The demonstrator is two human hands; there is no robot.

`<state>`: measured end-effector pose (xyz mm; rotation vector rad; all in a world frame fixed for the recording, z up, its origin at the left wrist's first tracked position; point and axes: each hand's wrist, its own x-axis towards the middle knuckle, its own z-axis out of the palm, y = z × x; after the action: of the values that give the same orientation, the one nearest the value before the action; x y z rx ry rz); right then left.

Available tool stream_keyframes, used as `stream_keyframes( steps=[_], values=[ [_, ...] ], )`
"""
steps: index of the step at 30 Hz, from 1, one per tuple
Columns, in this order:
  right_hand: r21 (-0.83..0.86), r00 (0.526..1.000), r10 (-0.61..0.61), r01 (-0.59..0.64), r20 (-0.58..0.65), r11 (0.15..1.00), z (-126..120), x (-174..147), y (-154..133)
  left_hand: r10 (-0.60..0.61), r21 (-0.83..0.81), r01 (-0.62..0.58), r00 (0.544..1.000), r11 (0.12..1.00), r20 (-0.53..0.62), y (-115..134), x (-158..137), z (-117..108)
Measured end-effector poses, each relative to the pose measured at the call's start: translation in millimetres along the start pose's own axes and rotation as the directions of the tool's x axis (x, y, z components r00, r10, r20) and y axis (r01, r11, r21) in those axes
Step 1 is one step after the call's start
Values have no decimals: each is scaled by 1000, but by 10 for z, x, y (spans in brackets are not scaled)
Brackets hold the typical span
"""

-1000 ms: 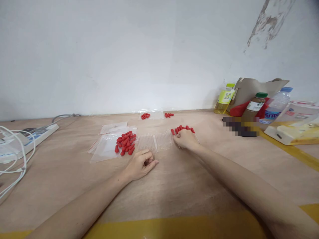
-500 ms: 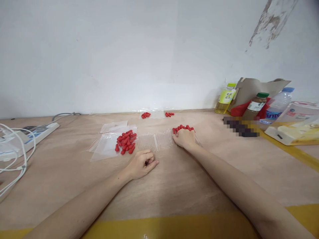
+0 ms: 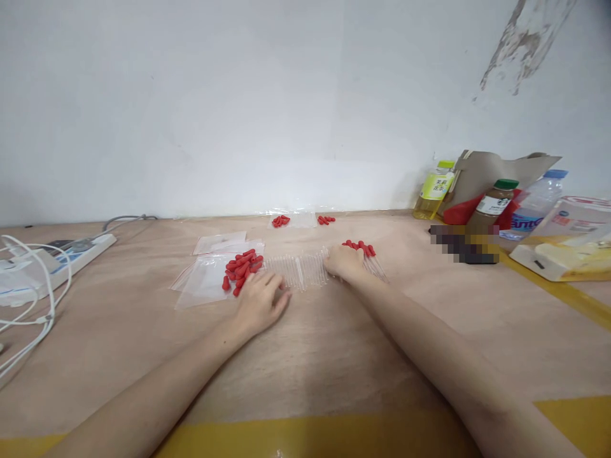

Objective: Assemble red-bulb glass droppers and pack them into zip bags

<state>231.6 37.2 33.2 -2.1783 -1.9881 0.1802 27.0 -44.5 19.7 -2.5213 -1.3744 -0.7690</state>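
Observation:
My left hand reaches over the near right edge of a pile of red rubber dropper bulbs, its fingers stretched forward and thumb apart. I see nothing held in it. Those bulbs lie on clear plastic bags. Right of the pile, thin clear dropper tubes are laid side by side in a row. At the row's right end my right hand is bent down with its fingers closed; whatever is between the fingertips is hidden. Just beyond and right of that hand are droppers with red bulbs on them, partly covered by it.
By the wall lie small bags with red bulbs. A white power strip with cables is at left. At right stand a yellow-capped bottle, a green-capped bottle, a clear bottle and a food packet.
My left hand has moved left and forward onto the edge of the bulb pile, and its fingers have opened. My right hand has shifted left from the red-bulbed droppers to the bare tubes.

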Motion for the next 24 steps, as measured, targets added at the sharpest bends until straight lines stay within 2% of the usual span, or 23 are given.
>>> stream_keyframes(
  steps=[2, 5, 10, 16, 19, 22, 24],
  values=[
    [13, 1000, 10, -10, 14, 1000, 2, 19, -1, -72, 179, 84, 995, 980, -71, -124, 30, -94],
    [28, 1000, 12, -12, 8, 1000, -2, 18, 8, -157, 313, 178, 983, 933, -92, -296, 39, -231],
    [50, 999, -29, 30, -23, 998, -77, -73, 39, -245, 388, 216, 969, 896, 26, -344, -1, -330],
    [224, 966, -196, 232, -172, 947, -90, -310, 267, -226, 437, 188, 973, 880, 36, -294, -15, -309],
    [300, 900, -335, 413, -281, 860, -18, -458, 435, -208, 367, 183, 978, 912, 32, -224, -8, -351],
    [294, 818, -415, 542, -398, 787, 74, -595, 564, -105, 126, 94, 990, 988, 89, -58, -19, -362],
    [262, 776, -455, 593, -437, 761, 130, -674, 609, -10, -56, 18, 991, 998, 133, 70, -44, -310]
  ],
)
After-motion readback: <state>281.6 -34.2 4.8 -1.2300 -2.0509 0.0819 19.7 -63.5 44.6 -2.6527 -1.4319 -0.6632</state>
